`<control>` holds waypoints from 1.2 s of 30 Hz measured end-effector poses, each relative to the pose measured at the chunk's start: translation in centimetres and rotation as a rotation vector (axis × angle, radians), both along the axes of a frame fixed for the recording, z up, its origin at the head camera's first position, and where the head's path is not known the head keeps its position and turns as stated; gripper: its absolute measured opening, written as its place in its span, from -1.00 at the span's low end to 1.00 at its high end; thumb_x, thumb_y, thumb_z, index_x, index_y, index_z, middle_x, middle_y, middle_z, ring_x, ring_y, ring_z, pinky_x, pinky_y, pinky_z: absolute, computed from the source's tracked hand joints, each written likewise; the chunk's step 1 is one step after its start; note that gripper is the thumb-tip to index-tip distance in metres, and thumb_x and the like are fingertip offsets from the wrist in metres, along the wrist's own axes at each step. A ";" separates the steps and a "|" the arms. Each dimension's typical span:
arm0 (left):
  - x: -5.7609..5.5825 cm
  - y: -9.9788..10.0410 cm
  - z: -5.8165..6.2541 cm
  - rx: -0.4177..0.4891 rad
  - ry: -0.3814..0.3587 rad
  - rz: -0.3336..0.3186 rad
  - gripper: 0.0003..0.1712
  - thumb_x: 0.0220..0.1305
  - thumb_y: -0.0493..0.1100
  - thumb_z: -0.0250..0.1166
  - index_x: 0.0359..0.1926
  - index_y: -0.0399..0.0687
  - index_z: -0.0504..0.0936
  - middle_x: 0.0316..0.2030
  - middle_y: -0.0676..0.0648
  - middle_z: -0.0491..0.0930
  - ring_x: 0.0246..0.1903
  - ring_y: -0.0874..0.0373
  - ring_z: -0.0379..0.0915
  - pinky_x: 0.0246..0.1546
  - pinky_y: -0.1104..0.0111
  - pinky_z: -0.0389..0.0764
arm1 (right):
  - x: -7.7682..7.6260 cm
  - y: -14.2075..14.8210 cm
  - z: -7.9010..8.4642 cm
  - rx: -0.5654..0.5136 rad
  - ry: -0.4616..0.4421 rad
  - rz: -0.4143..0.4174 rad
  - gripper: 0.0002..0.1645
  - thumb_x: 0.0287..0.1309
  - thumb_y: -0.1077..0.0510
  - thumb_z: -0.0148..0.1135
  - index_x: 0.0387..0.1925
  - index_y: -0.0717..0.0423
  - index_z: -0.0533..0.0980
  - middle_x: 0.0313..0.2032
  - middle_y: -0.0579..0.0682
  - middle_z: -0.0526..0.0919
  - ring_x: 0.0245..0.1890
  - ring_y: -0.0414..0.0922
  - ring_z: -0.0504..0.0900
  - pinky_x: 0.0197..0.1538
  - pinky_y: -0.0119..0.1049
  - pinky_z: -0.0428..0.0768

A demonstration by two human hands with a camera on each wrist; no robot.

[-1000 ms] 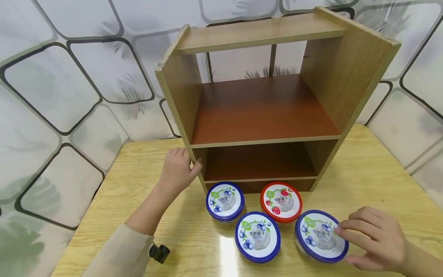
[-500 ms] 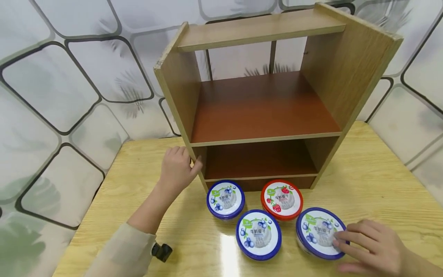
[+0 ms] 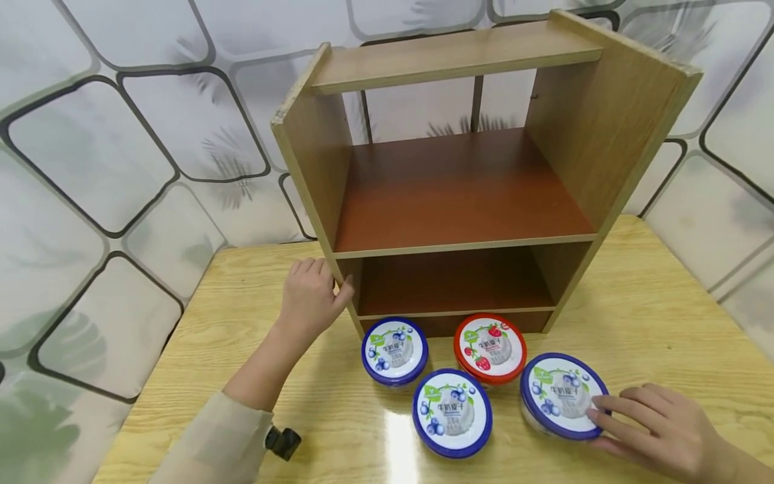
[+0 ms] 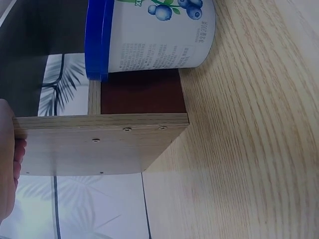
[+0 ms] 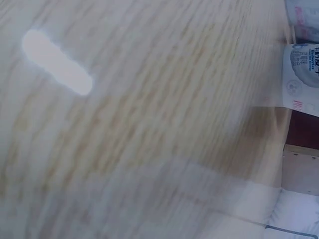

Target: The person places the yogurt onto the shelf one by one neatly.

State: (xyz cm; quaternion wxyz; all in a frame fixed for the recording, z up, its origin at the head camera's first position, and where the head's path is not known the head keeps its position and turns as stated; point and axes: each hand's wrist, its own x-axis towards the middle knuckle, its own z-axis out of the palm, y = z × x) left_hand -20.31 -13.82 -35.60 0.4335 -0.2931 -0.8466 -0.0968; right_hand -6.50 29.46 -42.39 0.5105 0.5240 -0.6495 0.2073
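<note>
At the left upright of a small wooden shelf unit (image 3: 465, 238), my left hand (image 3: 311, 296) grips the panel's front edge, thumb on the inner side; part of that hand shows at the left wrist view's edge. My right hand (image 3: 665, 427) touches the right side of the rightmost blue-lidded tub (image 3: 565, 396), fingertips on its lid and thumb low beside it. Another blue-lidded tub (image 3: 452, 413) stands front centre, a third (image 3: 395, 351) near the shelf's base. A red-lidded strawberry tub (image 3: 490, 348) stands behind, between the centre and rightmost tubs.
The wooden table (image 3: 242, 296) extends on both sides of the shelf unit. Patterned wall covering (image 3: 91, 161) rises behind it. A small black device (image 3: 282, 444) sits at the left sleeve. The right wrist view shows mostly table with a glare spot.
The rightmost blue-lidded tub has shifted slightly toward the shelf, with my right hand's fingers against it. My left hand stays on the shelf's upright.
</note>
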 end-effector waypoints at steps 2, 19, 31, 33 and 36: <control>0.0 0.0 0.0 -0.002 -0.002 0.001 -0.69 0.07 -0.07 0.13 -0.65 -0.18 0.37 -0.72 -0.11 0.38 -0.62 -0.09 0.36 -0.55 0.17 0.35 | 0.0 0.3 -0.3 0.010 -0.019 -0.015 -0.64 0.07 -0.12 0.30 -0.40 0.10 0.70 -0.50 -0.01 0.70 -0.68 -0.17 0.48 -0.63 -0.40 0.34; 0.1 0.1 -0.1 -0.005 -0.021 0.003 -0.70 0.08 -0.08 0.13 -0.62 -0.19 0.37 -0.70 -0.12 0.39 -0.61 -0.08 0.36 -0.55 0.18 0.34 | -0.7 0.4 -0.8 -0.013 -0.162 -0.123 -0.47 0.09 -0.22 0.23 -0.34 0.20 0.64 -0.42 0.14 0.69 -0.43 -0.11 0.62 0.05 -0.52 0.46; 0.2 -0.1 -0.1 -0.011 -0.033 0.009 -0.72 0.07 -0.09 0.15 -0.62 -0.18 0.38 -0.70 -0.11 0.39 -0.60 -0.07 0.36 -0.55 0.19 0.34 | -0.6 -0.8 -1.3 -0.142 -0.174 -0.160 -0.39 -0.07 -0.29 0.31 -0.35 0.21 0.66 -0.39 0.18 0.70 -0.31 -0.13 0.68 0.13 -0.56 0.38; 0.2 0.0 -0.1 -0.015 -0.033 0.011 -0.71 0.07 -0.09 0.15 -0.62 -0.18 0.37 -0.70 -0.11 0.39 -0.61 -0.06 0.36 -0.56 0.19 0.33 | -0.5 -1.0 -1.4 -0.153 -0.185 -0.170 -0.38 -0.08 -0.29 0.32 -0.35 0.22 0.67 -0.37 0.19 0.71 -0.20 -0.19 0.68 0.13 -0.58 0.37; 0.2 0.0 -0.1 -0.020 -0.030 0.012 -0.70 0.08 -0.08 0.13 -0.63 -0.18 0.36 -0.71 -0.11 0.38 -0.61 -0.07 0.36 -0.56 0.19 0.33 | -0.3 -1.0 -1.7 -0.156 -0.182 -0.197 -0.40 -0.05 -0.29 0.30 -0.34 0.20 0.67 -0.36 0.18 0.71 -0.10 -0.26 0.65 0.14 -0.59 0.35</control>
